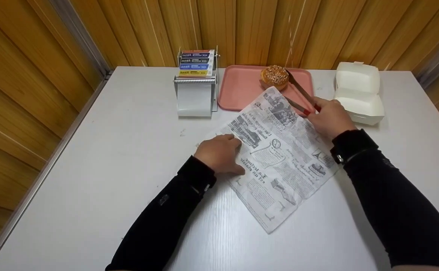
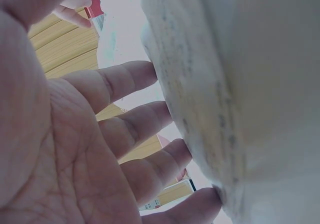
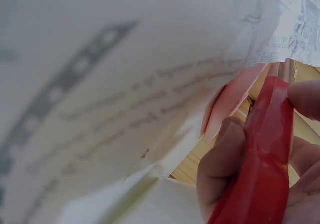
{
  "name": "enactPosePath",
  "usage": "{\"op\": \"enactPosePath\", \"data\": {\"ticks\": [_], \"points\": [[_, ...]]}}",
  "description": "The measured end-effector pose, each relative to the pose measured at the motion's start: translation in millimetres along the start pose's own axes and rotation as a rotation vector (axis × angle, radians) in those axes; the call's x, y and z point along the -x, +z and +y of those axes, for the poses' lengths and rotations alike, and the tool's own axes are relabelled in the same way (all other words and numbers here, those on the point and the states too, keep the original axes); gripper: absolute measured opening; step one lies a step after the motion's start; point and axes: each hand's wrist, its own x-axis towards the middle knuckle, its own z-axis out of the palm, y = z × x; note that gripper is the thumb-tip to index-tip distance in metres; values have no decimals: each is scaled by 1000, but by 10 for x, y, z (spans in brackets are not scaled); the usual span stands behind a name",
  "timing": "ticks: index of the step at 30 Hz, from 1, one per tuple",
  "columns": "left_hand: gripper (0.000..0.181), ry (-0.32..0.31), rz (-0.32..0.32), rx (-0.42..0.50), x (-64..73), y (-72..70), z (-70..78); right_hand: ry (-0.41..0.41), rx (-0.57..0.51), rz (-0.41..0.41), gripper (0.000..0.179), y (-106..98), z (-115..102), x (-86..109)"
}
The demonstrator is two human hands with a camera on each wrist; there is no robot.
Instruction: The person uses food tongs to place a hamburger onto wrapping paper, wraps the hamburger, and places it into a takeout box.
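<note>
A printed sheet of wrapping paper (image 1: 279, 162) lies at a slant between the hands. My left hand (image 1: 219, 154) is at its left edge; in the left wrist view the fingers (image 2: 132, 126) extend with their tips against the paper. My right hand (image 1: 332, 118) grips tongs (image 1: 301, 90) by their red handles (image 3: 265, 149), above the paper's right side. One tong arm reaches the right side of a seed-topped bun (image 1: 275, 76); the other arm's end is hidden behind the paper. The bun is over the pink tray (image 1: 238, 88), and the paper's far corner is just in front of it.
Left of the tray stands a metal dispenser (image 1: 215, 90) with several coloured label rolls (image 1: 195, 66). An opened white clamshell box (image 1: 358, 94) stands at the right. The white table (image 1: 129, 150) meets a wood-panelled wall (image 1: 255, 34) at the back.
</note>
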Motion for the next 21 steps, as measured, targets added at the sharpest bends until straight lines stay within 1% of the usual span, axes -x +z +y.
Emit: {"op": "enactPosePath", "data": {"ticks": [4, 7, 11, 14, 17, 21], "points": [[94, -3, -13, -2, 24, -20, 4, 7, 6, -28, 48, -7, -7, 22], [94, -3, -19, 2, 43, -39, 3, 5, 32, -30, 39, -12, -20, 47], [93, -3, -30, 13, 61, -74, -2, 22, 46, -29, 52, -26, -33, 75], [93, 3, -33, 18, 68, -91, -9, 50, 39, -16, 57, -33, -32, 89], [93, 11, -36, 14, 75, -98, -17, 54, 21, 26, 53, -41, -37, 118], [91, 15, -35, 10, 79, -105, -30, 32, -6, 90, 52, -106, -49, 198]]}}
